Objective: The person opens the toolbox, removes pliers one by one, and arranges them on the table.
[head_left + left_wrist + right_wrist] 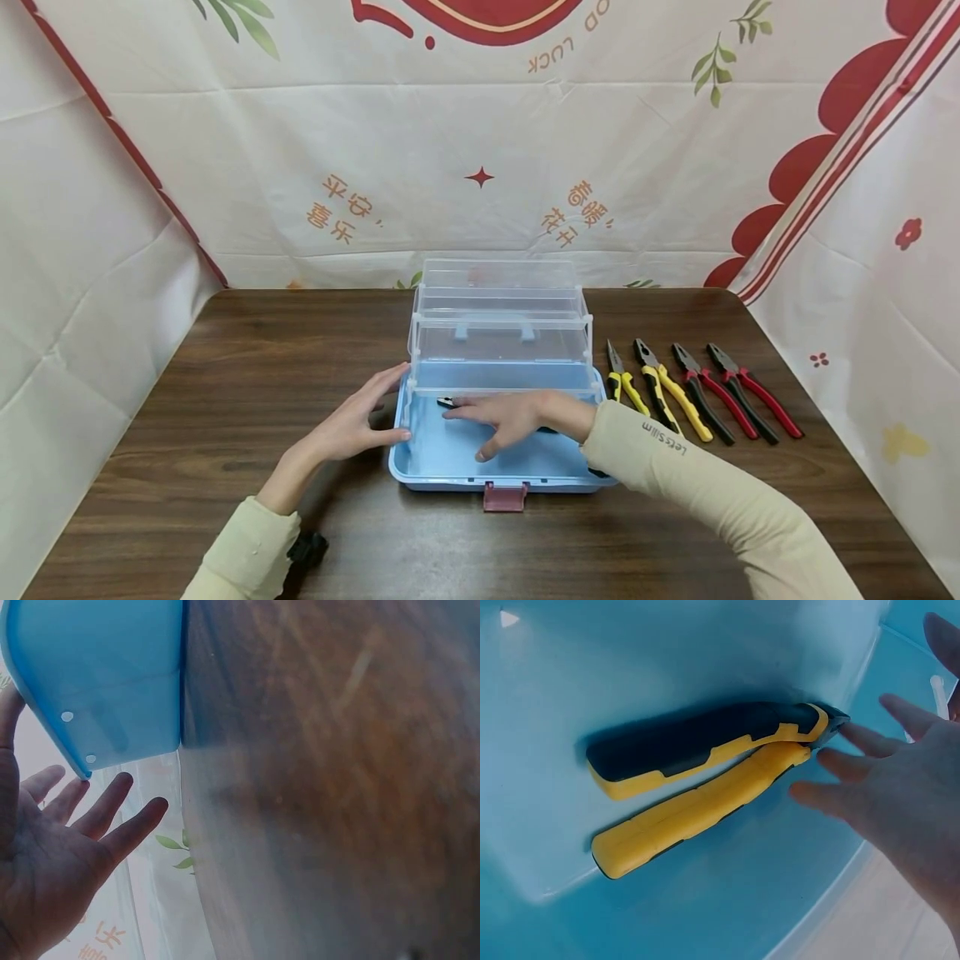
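Observation:
A light blue toolbox stands on the table, its clear lid and trays raised at the back. Pliers with black and yellow handles lie inside on the bottom. Over them is my right hand, palm down with fingers spread; in the right wrist view its fingertips are right at the pliers' head, and nothing is gripped. My left hand is at the box's left side, fingers stretched along the rim and thumb near the front left corner. In the head view the right hand hides most of these pliers.
To the right of the box, pliers lie in a row: two with yellow and black handles, two with red and black handles. A pink latch hangs at the box front. A printed white cloth hangs behind the wooden table.

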{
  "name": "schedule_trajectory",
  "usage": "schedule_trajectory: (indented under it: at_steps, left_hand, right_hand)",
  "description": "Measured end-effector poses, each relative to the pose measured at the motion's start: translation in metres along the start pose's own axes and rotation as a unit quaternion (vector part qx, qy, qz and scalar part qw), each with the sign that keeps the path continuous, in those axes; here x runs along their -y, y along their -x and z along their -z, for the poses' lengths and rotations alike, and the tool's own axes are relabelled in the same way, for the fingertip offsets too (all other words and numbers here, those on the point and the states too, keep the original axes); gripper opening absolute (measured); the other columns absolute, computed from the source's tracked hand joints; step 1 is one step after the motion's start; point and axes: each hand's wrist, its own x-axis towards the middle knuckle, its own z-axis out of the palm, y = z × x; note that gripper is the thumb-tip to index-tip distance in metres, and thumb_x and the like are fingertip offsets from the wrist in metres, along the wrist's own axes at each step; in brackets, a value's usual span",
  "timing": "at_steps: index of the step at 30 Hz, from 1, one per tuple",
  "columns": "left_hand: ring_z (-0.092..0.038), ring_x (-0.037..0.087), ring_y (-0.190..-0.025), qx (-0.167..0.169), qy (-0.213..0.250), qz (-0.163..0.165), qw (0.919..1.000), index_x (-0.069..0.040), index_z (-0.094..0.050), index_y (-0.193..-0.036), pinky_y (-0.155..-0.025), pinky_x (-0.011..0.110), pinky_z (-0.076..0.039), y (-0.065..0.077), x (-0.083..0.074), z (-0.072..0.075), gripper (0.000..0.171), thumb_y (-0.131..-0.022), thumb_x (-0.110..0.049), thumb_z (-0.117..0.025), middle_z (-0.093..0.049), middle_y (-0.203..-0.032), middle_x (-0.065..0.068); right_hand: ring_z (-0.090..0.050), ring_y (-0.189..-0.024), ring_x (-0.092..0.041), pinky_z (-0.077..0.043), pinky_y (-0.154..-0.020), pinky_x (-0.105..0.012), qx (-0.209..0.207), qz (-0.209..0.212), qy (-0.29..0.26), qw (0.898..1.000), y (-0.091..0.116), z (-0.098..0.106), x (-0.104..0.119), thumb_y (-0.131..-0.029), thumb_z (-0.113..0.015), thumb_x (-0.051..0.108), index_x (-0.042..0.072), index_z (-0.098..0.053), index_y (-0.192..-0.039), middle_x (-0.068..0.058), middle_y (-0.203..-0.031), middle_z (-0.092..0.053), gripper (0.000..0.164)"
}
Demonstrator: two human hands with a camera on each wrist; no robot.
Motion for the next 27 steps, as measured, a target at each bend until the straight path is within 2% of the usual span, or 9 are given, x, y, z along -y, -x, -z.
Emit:
schedule_trajectory:
  at_steps: [8, 12, 20, 27]
  left_hand:
    - [-0.034, 0.022, -0.120, 0.000, -0.001, 0.007, 1.0000, -0.019, -0.018, -0.142, -0.091, 0.047, -0.033, 0.0003, -0.0004, 0.0001, 0.086, -0.075, -0.038, -0.068, -0.022, -0.141, 0.004]
    - [-0.034, 0.021, -0.120, 0.001, -0.002, 0.009, 1.0000, -0.019, -0.018, -0.142, -0.091, 0.047, -0.033, -0.0001, 0.0003, 0.0001, 0.086, -0.075, -0.039, -0.068, -0.022, -0.141, 0.004]
    - [-0.034, 0.023, -0.119, 0.002, -0.004, 0.010, 0.9999, -0.020, -0.018, -0.142, -0.091, 0.049, -0.031, -0.0006, 0.0003, 0.0002, 0.086, -0.075, -0.034, -0.070, -0.022, -0.141, 0.005]
    - [-0.033, 0.026, -0.120, 0.000, 0.004, -0.008, 1.0000, -0.012, -0.019, -0.141, -0.089, 0.049, -0.033, -0.0009, -0.0038, 0.0011, 0.085, -0.076, -0.024, -0.071, -0.021, -0.141, 0.010]
  right_hand:
    - [-0.006, -0.130, -0.016, -0.014, -0.102, -0.035, -0.009, -0.084, 0.024, 0.996, -0.0019, -0.0042, -0.0003, -0.079, -0.062, 0.040, 0.016, -0.012, -0.143, -0.006, -0.146, -0.007, 0.084]
    - [-0.007, -0.130, -0.017, -0.014, -0.102, -0.035, -0.013, -0.096, 0.026, 0.995, -0.0012, -0.0045, 0.0004, -0.080, -0.061, 0.043, 0.016, -0.014, -0.142, -0.007, -0.145, -0.008, 0.083]
    - [-0.015, -0.129, -0.021, -0.016, -0.101, -0.034, -0.013, -0.027, 0.040, 0.999, -0.0006, -0.0037, -0.0003, -0.087, -0.055, 0.033, 0.009, -0.030, -0.138, -0.009, -0.142, -0.022, 0.062]
    - [-0.029, -0.122, -0.016, -0.024, -0.098, -0.032, -0.012, 0.013, 0.003, 1.000, -0.0024, -0.0040, -0.0041, -0.087, -0.055, 0.020, 0.012, -0.042, -0.132, -0.002, -0.133, -0.036, 0.047]
